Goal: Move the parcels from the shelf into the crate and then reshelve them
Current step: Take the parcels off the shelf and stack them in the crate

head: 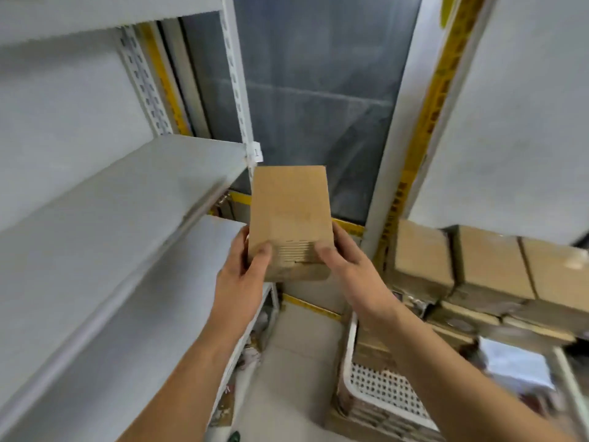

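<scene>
Forearms: two bare arms reach up from the bottom edge of the head view, nearest the lens, meeting at one cardboard parcel.
Shelf: at far left, grey metal boards rise in tiers on a slotted white upright; the boards in view carry nothing, and a small tag marked "1" sits at the corner of the middle board.
Left hand: grasps the parcel's lower left edge, thumb on the front face, fingers wrapped behind.
Parcel: a flat brown box, held in the air just right of the shelf corner and clear of it, in front of a dark glass door; it rests neither on a board nor in the crate.
Right hand: clasps the lower right edge, thumb pressed on the front near a printed strip of lines.
Crate: a white perforated basket, low at right, with cardboard pieces showing inside it.
Stacked boxes: brown cartons piled against the right wall, above and behind the crate.
Risk: both grips sit low on the parcel, so its top end could tip away; swung left too soon, its corner may clip the shelf edge or upright.
Blur: motion smear hides any label details.
</scene>
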`<action>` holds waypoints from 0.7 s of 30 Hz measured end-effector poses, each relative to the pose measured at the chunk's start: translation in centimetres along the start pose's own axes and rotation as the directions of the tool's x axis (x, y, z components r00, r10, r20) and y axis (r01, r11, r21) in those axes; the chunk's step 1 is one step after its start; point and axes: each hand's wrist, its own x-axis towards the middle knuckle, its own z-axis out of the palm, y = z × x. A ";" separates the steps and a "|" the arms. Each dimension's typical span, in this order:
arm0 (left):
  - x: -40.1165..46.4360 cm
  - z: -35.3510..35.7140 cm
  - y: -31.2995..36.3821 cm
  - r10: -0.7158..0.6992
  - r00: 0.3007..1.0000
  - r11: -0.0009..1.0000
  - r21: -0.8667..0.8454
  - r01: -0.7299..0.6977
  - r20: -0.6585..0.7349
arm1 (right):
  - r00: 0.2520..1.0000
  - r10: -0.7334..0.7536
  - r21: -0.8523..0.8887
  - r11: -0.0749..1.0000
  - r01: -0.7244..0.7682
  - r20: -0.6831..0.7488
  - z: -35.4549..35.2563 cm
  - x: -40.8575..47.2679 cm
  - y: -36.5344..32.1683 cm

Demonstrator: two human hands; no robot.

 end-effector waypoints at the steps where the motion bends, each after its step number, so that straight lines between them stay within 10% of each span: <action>1: 0.8 1.9 -0.3 -0.003 0.999 1.000 0.017 0.002 0.051 | 0.999 0.007 -0.012 1.000 -0.008 -0.048 -1.8 -0.3 0.2; 10: 3.0 17.9 -0.1 -0.005 0.886 1.000 0.002 0.005 0.464 | 0.903 0.034 -0.086 0.993 -0.079 -0.429 -15.0 -3.9 2.4; 21: 3.3 34.6 2.1 -0.091 0.786 0.995 0.092 0.043 0.611 | 0.821 0.064 -0.031 0.995 -0.099 -0.568 -30.5 -3.8 3.6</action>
